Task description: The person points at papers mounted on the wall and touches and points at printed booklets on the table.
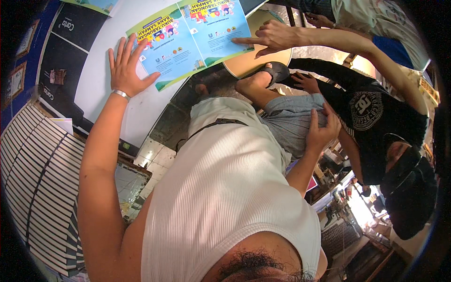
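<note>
A light-blue and green printed sheet (176,47) with two matching panels lies upside down to me on the white tabletop (101,66), its right part reaching past the edge. My left hand (126,70), with a metal band at the wrist, lies flat with fingers spread, thumb and fingers touching the sheet's left panel. Lower right, my right hand (324,130) is raised beside the grey shorts (296,122), holding nothing, fingers apart and loosely bent. A co-worker's hand (272,38) comes in from the right and points a finger onto the right panel.
The co-worker in a black shirt (371,103) and dark cap sits close on my right. Another person in a light shirt (366,23) is at the upper right. A round stool (239,66) stands by the table. Stacked striped material (40,183) fills the left.
</note>
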